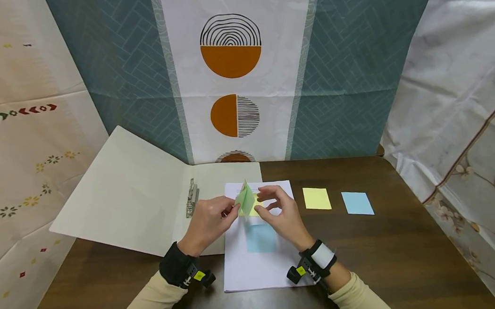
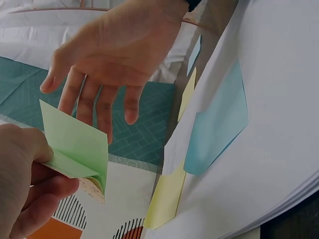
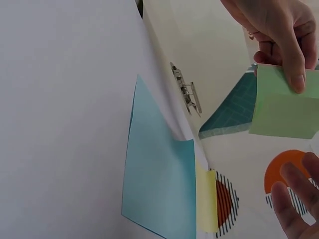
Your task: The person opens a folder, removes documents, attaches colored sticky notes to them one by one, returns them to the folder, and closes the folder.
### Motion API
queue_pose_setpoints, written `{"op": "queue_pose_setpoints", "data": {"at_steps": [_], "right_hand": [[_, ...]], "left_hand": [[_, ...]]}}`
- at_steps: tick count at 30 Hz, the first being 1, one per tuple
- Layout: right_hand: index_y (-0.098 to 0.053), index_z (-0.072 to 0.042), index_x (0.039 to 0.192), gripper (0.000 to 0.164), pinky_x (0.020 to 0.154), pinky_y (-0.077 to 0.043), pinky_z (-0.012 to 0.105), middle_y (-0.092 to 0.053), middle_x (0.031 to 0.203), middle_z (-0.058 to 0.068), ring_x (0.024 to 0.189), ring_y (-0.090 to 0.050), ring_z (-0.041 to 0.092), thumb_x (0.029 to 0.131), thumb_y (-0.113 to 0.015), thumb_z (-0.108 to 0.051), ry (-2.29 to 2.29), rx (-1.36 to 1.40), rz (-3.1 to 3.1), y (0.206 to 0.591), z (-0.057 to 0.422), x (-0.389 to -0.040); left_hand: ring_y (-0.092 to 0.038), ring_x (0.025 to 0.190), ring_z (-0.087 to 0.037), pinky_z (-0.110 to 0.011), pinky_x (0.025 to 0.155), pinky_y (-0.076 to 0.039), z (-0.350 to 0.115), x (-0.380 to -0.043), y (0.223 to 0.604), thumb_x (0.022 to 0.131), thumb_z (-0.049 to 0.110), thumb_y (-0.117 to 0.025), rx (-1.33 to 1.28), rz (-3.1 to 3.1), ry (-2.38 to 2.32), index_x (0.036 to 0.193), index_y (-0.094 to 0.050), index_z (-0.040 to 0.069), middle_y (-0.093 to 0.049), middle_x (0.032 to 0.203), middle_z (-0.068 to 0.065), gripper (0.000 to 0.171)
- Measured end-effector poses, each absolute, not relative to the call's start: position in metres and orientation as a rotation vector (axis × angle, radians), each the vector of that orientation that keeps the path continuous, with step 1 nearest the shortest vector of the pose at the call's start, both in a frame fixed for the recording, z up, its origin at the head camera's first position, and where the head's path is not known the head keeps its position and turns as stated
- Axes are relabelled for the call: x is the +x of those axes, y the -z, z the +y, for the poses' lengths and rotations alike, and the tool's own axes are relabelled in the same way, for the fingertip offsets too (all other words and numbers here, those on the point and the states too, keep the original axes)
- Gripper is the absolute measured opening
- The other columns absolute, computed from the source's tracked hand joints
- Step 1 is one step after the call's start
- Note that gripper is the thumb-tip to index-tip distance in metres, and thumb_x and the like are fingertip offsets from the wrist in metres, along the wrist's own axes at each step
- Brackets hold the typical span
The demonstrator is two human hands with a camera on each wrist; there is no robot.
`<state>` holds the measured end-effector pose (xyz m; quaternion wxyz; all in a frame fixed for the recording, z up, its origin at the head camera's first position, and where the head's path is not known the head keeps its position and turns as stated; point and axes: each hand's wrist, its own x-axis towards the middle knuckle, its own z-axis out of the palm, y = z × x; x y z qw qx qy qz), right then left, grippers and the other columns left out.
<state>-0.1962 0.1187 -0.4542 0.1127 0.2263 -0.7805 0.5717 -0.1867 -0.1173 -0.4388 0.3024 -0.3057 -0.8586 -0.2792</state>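
My left hand (image 1: 211, 219) pinches a green sticky note (image 1: 245, 201) between thumb and fingers, above a stack of white paper (image 1: 263, 274). The note is bent, and a peach-coloured piece with faint marks (image 2: 92, 189) shows beneath it in the left wrist view. Just right of the note, my right hand (image 1: 286, 218) holds nothing, its fingers spread and loosely bent, apart from the note. A blue sticky note (image 1: 261, 239) sticks to the top sheet, its free edge lifted. Above it on the sheet is a yellow sticky note (image 2: 167, 201), partly hidden by the green one in the head view.
An open white binder (image 1: 122, 195) with a metal clip (image 1: 192, 199) lies to the left, partly under the paper. On the wooden table (image 1: 390, 259) to the right are another yellow note (image 1: 317, 198) and another blue note (image 1: 358, 203). Patterned cloths hang behind and beside the table.
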Motion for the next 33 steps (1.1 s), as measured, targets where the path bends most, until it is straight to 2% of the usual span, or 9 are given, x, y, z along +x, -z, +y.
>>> {"op": "queue_pose_setpoints", "data": {"at_steps": [12, 20, 26, 29, 33], "right_hand": [[-0.066, 0.001, 0.141, 0.047, 0.084, -0.065, 0.027, -0.078, 0.128, 0.023, 0.112, -0.077, 0.042, 0.097, -0.083, -0.005, -1.659, 0.715, -2.258, 0.456, 0.116, -0.194], [-0.067, 0.0, 0.14, 0.046, 0.084, -0.065, 0.03, -0.077, 0.127, 0.021, 0.11, -0.076, 0.025, 0.097, -0.084, -0.008, -1.647, 0.692, -2.297, 0.456, 0.115, -0.194], [-0.074, -0.001, 0.126, 0.027, 0.082, -0.063, 0.027, -0.081, 0.116, 0.017, 0.1, -0.073, 0.014, 0.099, -0.08, -0.005, -1.575, 0.643, -2.293, 0.459, 0.115, -0.195], [-0.078, 0.0, 0.116, 0.016, 0.077, -0.06, 0.025, -0.083, 0.108, 0.017, 0.091, -0.069, 0.007, 0.1, -0.077, -0.003, -1.531, 0.591, -2.283, 0.46, 0.114, -0.196], [-0.08, 0.0, 0.106, 0.008, 0.074, -0.057, 0.022, -0.085, 0.1, 0.016, 0.085, -0.067, 0.001, 0.101, -0.078, -0.006, -1.521, 0.547, -2.283, 0.46, 0.112, -0.197]], "left_hand": [[-0.065, 0.058, -0.009, -0.016, 0.059, -0.054, -0.115, -0.185, 0.439, 0.086, 0.001, -0.094, -0.84, -2.225, 0.726, 0.088, -0.082, 0.002, -0.076, 0.07, -0.004, 0.013], [-0.065, 0.058, -0.009, -0.015, 0.059, -0.054, -0.11, -0.183, 0.437, 0.085, -0.001, -0.094, -0.87, -2.218, 0.74, 0.087, -0.081, 0.001, -0.076, 0.07, -0.004, 0.013], [-0.067, 0.06, -0.007, -0.015, 0.06, -0.055, -0.106, -0.182, 0.436, 0.087, 0.0, -0.093, -0.913, -2.219, 0.752, 0.086, -0.08, 0.004, -0.079, 0.075, -0.003, 0.013], [-0.072, 0.063, -0.009, -0.018, 0.061, -0.06, -0.105, -0.181, 0.435, 0.087, -0.001, -0.091, -0.931, -2.211, 0.781, 0.089, -0.081, 0.003, -0.081, 0.079, -0.005, 0.012], [-0.075, 0.065, -0.01, -0.02, 0.061, -0.062, -0.106, -0.179, 0.435, 0.089, -0.003, -0.088, -0.937, -2.202, 0.814, 0.091, -0.08, 0.003, -0.082, 0.082, -0.006, 0.01]]}}
